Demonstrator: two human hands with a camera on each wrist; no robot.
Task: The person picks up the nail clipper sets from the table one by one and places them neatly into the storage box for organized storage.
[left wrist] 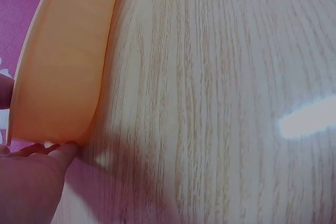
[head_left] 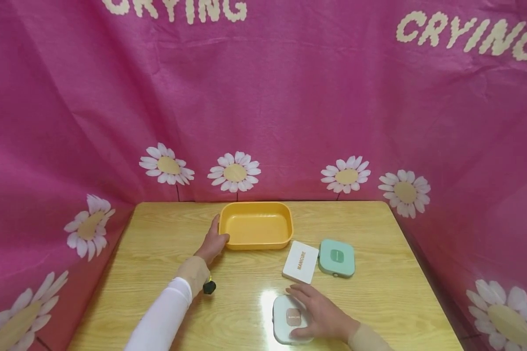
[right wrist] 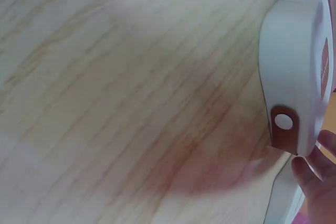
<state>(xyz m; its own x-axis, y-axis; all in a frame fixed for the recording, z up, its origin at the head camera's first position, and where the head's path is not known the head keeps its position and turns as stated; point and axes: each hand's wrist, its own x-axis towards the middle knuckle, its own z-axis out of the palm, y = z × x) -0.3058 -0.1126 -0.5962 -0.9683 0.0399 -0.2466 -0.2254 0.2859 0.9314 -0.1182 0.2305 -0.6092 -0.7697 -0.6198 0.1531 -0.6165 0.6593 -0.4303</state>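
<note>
At the left end of a yellow-orange rectangular tray [head_left: 256,246], my left hand [head_left: 212,243] grips the near corner, with the thumb on the front wall. The left wrist view shows the tray's side wall [left wrist: 63,61] close up and fingers at its corner. Lower right, my right hand [head_left: 318,312] spreads over a pale rounded-square case [head_left: 283,319] with a brown label, fingers past its far edge and thumb across its near side. Seen from the right wrist, fingertips [right wrist: 302,169] are right at the end of the case, beside its brown snap tab [right wrist: 284,129].
Between tray and right hand lies a flat white box [head_left: 299,263] printed "MANICURE". A mint-green case [head_left: 336,258] sits just right of it. Pink cloth with daisies [head_left: 234,172] hangs behind and beside the wooden table [head_left: 158,229]. A dark object [head_left: 209,286] hangs at my left wrist.
</note>
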